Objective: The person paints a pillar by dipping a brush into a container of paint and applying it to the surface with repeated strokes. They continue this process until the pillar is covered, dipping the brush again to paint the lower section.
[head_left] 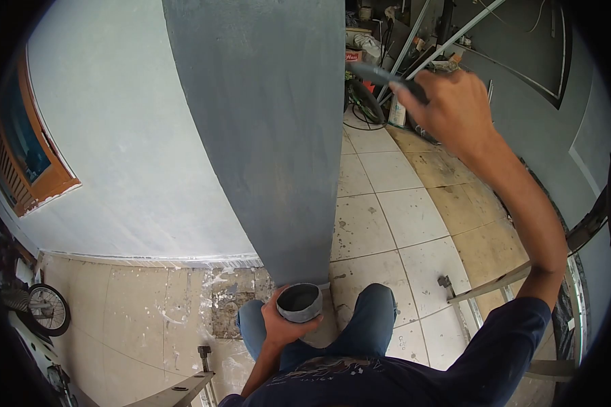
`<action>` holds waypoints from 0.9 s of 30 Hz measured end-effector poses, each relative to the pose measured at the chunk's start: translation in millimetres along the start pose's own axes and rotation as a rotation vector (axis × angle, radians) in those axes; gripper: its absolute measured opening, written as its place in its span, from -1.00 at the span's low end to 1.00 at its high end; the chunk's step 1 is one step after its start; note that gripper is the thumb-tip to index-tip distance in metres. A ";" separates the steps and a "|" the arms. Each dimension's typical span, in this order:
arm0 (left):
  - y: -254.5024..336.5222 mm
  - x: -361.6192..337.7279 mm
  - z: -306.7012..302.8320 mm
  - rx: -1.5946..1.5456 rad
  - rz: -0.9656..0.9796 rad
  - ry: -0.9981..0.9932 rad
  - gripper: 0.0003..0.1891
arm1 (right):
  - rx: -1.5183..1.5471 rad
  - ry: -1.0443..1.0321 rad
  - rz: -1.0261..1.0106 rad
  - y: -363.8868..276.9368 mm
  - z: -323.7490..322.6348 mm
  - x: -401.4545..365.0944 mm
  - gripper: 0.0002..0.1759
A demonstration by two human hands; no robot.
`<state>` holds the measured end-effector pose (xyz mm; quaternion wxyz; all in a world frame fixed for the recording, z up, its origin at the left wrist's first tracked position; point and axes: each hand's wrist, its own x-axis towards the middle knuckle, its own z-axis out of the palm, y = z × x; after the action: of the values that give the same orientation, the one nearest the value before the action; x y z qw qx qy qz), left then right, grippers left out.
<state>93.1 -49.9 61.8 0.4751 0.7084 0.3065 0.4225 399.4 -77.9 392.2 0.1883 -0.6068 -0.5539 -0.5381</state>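
My left hand (pixel 283 330) is wrapped round a small round bowl (pixel 300 313), smeared grey outside, with dark grey paint inside. It is held above my lap, between my knees. Raised at the upper right, my right hand (pixel 457 102) grips a paintbrush (pixel 380 74) seen edge-on, its grey tip pointing left towards the pillar's right edge. The brush is slightly blurred. In front of me stands the tall pillar (pixel 265 129), coated in streaky dark grey with a few lighter patches.
A pale wall (pixel 129 149) with a wood-framed window (pixel 30 146) runs left of the pillar. Ladder parts (pixel 183 390) flank me on both sides. Paint spots mark the floor tiles (pixel 366 224). A wheel (pixel 47 308) shows at left; poles (pixel 448 44) and clutter fill the back right.
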 end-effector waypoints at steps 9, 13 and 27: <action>-3.0 4.2 -6.2 -0.026 -0.062 0.031 -0.23 | 0.032 -0.070 -0.142 -6.0 -43.8 7.1 -0.62; 2.5 15.4 -7.7 -0.007 -0.054 0.028 -0.26 | -0.028 0.063 -0.415 6.4 -32.5 50.2 -0.64; -24.3 25.4 9.4 0.030 0.041 0.043 -0.21 | -0.354 0.285 -0.423 33.4 -37.7 157.1 -0.63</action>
<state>112.2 -23.8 45.1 0.4488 0.7123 0.3086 0.4426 381.6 -45.7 553.1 0.0392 -0.4201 -0.5335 -0.7331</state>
